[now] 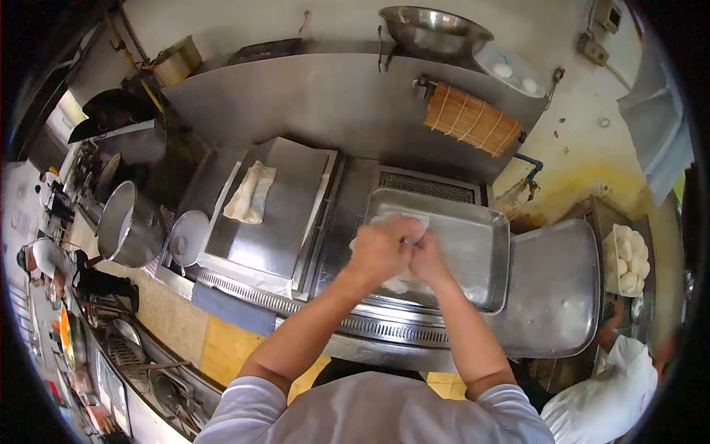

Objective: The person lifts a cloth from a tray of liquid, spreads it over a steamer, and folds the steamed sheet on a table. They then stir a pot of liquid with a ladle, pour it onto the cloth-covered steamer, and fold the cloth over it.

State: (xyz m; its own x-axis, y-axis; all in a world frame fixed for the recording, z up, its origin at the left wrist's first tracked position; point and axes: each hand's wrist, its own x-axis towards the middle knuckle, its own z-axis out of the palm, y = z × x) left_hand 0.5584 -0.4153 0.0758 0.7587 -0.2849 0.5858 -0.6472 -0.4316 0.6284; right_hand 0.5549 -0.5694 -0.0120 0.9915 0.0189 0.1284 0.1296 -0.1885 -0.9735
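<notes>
My left hand (382, 250) and my right hand (427, 259) meet over the left part of a shallow metal tray (473, 251). The fingers of both are closed on a thin, whitish, translucent sheet (398, 284), part of which hangs below them. Some of the sheet shows behind my left hand too. To the left, a folded pale roll (251, 194) lies on a flat steel plate (277, 177).
A second metal tray (551, 288) adjoins on the right, beside a container of white dough-like balls (631, 259). A co-worker's sleeve (606, 396) is at the lower right. A large pot (132, 226) and lid (189, 237) stand left. A bamboo mat (473, 120) hangs behind.
</notes>
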